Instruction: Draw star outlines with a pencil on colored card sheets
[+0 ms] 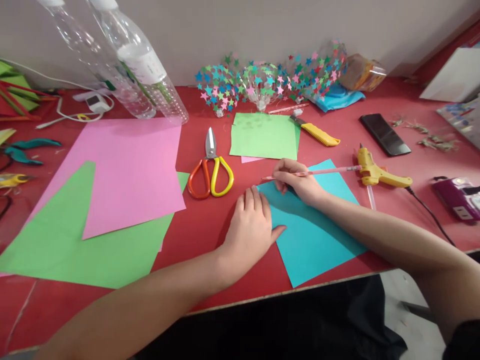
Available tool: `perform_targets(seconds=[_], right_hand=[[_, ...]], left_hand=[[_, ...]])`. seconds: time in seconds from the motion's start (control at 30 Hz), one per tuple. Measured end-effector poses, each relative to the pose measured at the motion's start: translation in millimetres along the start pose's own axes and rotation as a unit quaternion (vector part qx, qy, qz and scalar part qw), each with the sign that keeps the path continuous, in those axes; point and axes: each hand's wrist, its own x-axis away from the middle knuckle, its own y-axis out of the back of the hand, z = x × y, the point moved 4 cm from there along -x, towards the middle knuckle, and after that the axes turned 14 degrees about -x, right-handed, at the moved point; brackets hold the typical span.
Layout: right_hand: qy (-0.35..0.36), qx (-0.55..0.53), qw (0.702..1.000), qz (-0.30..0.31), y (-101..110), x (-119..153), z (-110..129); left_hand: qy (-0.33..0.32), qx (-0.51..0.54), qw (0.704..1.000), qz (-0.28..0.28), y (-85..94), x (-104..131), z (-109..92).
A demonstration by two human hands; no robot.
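Observation:
A blue sheet of paper (311,240) lies askew near the table's front edge. My right hand (296,182) grips a long pink pencil (330,171) over the sheet's top part, its tip pointing left near the paper's upper left corner. Flat against the left edge of that sheet rests my left hand (252,220), thumb spread over the paper and holding nothing. To the left of it lie scissors (211,170) with one red and one yellow handle. A small light green paper (264,136) sits beyond my hands.
Pink paper (131,175) overlaps green paper (123,260) on the left. Plastic bottles (142,65) and star-covered clear balls (262,82) stand at the wall. A yellow cutter (318,134), black phone (385,134), yellow glue gun (375,170) and purple socket box (459,197) lie rightward.

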Motion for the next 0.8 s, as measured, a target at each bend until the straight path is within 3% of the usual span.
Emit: perform_targets(seconds=[0.13,0.3,0.47,0.8], right_hand=[[-0.013,0.028,1.0,0.003,1,2,3],[-0.029,0.149,0.984,0.098,-3,10,9],[0.007,0.154,0.986,0.066,-1,14,9],[0.071,0.199,0.973,0.089,-4,16,9]], left_hand=[[-0.065,-0.018,0.997,-0.027,3.4,1,-7],[-0.069,-0.104,0.992,-0.034,7.7,4,-23],[-0.076,-0.209,0.974,-0.048,12.3,10,-36],[-0.098,-0.091,0.984,-0.113,16.6,11,-14]])
